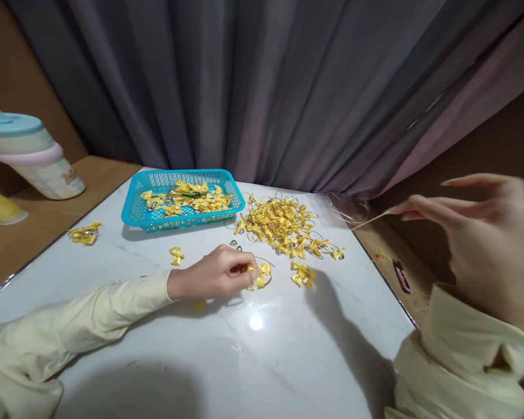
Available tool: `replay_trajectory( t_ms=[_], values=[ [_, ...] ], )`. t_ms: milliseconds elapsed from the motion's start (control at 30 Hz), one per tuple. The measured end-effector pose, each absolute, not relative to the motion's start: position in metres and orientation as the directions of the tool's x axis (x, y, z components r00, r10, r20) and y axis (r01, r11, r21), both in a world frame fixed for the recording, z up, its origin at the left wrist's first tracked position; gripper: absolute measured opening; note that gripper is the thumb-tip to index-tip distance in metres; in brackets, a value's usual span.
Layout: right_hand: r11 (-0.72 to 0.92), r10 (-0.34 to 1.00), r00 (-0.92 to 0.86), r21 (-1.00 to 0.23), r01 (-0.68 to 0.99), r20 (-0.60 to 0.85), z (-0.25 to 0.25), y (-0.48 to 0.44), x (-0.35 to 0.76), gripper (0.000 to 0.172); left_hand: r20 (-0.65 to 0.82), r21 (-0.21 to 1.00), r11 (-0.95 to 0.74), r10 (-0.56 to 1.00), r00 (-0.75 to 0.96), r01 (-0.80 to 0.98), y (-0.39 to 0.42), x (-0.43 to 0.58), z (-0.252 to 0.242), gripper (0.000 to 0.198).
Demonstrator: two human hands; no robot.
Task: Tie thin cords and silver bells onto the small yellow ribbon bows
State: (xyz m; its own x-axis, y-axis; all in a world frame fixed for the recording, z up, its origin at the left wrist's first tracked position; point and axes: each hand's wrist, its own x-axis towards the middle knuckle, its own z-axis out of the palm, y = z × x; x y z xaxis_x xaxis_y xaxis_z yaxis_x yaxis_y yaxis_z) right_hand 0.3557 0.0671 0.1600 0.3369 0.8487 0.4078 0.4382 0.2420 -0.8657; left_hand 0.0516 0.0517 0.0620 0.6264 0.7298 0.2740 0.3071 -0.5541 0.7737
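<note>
My left hand is closed in a pinch on a yellow bow with a thin cord looped round it, low over the white tabletop. Raised at the right, my right hand pinches the end of a thin yellowish cord between thumb and fingertip; the other fingers are apart. Beyond my left hand lies a pile of yellow bows with cord loops. A small group of bows sits just right of the held one, and a single bow lies to the left.
A blue basket holding more bows and silver bells stands at the back left. More bows lie near the left edge. A tumbler stands beyond that edge. A pink and black cutter lies at the right, near clear strands.
</note>
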Motion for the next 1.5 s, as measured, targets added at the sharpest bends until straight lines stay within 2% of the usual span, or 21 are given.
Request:
replay_trajectory(
  t_ms=[67, 233, 367, 467, 633, 933, 1233, 1367, 1500],
  values=[
    [0.19, 0.898, 0.311, -0.912, 0.364, 0.311, 0.155, 0.083, 0.348, 0.037, 0.278, 0.776, -0.563, 0.709, 0.648, 0.284, 0.05, 0.052, 0.062, 0.021],
    [0.03, 0.997, 0.065, -0.999, 0.02, 0.032, 0.12, 0.125, 0.338, 0.032, 0.255, 0.797, -0.547, 0.689, 0.678, 0.257, 0.045, 0.055, 0.055, 0.024],
    [-0.232, 0.971, -0.101, -0.955, -0.184, -0.217, 0.082, 0.151, 0.332, 0.028, 0.188, 0.852, -0.463, 0.706, 0.683, 0.244, 0.041, 0.059, 0.037, 0.021],
    [-0.336, 0.936, -0.181, -0.918, -0.211, -0.301, 0.057, 0.161, 0.324, 0.024, 0.116, 0.906, -0.354, 0.733, 0.671, 0.23, 0.039, 0.062, 0.023, 0.021],
    [-0.402, 0.897, -0.29, -0.887, -0.226, -0.333, 0.036, 0.161, 0.309, 0.024, 0.021, 0.942, -0.231, 0.763, 0.646, 0.243, 0.039, 0.065, 0.01, 0.021],
    [-0.39, 0.881, -0.361, -0.902, -0.185, -0.307, 0.041, 0.156, 0.311, 0.032, 0.09, 0.924, -0.313, 0.736, 0.671, 0.218, 0.036, 0.067, 0.005, 0.019],
    [-0.385, 0.879, -0.33, -0.921, -0.064, -0.344, 0.045, 0.154, 0.308, 0.025, 0.113, 0.914, -0.341, 0.734, 0.669, 0.221, 0.036, 0.066, 0.005, 0.018],
    [-0.4, 0.874, -0.321, -0.915, -0.053, -0.364, 0.046, 0.155, 0.31, 0.027, 0.109, 0.913, -0.341, 0.734, 0.67, 0.226, 0.036, 0.066, 0.005, 0.019],
    [-0.388, 0.861, -0.396, -0.915, -0.109, -0.318, 0.048, 0.153, 0.31, 0.027, 0.101, 0.918, -0.327, 0.74, 0.665, 0.226, 0.036, 0.066, 0.004, 0.021]
  ],
)
